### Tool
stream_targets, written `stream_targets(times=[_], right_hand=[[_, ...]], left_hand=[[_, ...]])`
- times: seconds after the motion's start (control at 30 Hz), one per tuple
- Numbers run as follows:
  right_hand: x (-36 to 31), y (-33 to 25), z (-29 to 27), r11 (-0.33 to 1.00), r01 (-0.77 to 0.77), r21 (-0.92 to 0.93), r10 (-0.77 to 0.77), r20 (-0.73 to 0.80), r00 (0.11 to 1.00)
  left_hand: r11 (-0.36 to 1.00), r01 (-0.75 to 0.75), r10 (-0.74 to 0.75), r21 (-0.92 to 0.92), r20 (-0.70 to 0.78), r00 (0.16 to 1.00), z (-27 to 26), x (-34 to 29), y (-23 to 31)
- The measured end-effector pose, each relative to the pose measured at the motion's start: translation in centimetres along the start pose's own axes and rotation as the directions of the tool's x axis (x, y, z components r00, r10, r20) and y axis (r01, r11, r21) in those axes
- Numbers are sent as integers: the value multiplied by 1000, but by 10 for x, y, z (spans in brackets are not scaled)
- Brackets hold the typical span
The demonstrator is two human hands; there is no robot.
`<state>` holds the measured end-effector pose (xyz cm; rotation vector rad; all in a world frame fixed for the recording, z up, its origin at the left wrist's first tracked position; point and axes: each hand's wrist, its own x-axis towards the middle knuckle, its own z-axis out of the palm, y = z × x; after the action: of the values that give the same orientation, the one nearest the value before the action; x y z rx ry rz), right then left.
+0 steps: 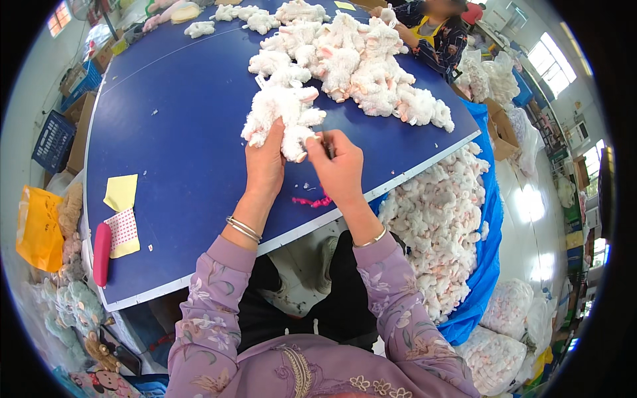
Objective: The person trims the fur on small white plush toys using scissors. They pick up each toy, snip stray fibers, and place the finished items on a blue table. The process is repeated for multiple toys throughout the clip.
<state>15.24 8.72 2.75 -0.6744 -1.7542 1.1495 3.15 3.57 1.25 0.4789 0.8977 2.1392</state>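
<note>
One white plush toy (269, 113) is held above the near part of the worktop (179, 146). The left hand (265, 159) grips its body; the right hand (337, 166) is closed around a dark object (328, 150), too blurred to identify, at the toy's lower right end.

Caution: if the dark object is sharp, a slip could nick the fabric or left fingers, since the hands work close together. The held toy could be confused with those in the heap (371, 73), given its proximity. The right forearm could brush the magenta strand (312, 201) off the nearby edge.

Count: hands, two; held toy, one; magenta strand, one; plain yellow sheet (121, 191), one; dotted sheet (122, 229), one; pink case (102, 255), one; blue-lined container (491, 192), one. Heaped and contained toys overlap; no reliable count.
</note>
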Motion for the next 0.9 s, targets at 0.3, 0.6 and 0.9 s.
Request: stream_targets(times=[0.3,0.6,0.9], right_hand=[[24,-18,-38,858,-185,478,252,-79,964],[69,-25,-83,983,-74,170,103,-171,980],[71,59,15,856,-34,-516,133,157,978]], left_hand=[[993,-25,22,119,26,999,6,1,6],[923,38,37,382,-188,982,-25,23,9],[859,125,-110,496,-60,992,-35,31,-6]])
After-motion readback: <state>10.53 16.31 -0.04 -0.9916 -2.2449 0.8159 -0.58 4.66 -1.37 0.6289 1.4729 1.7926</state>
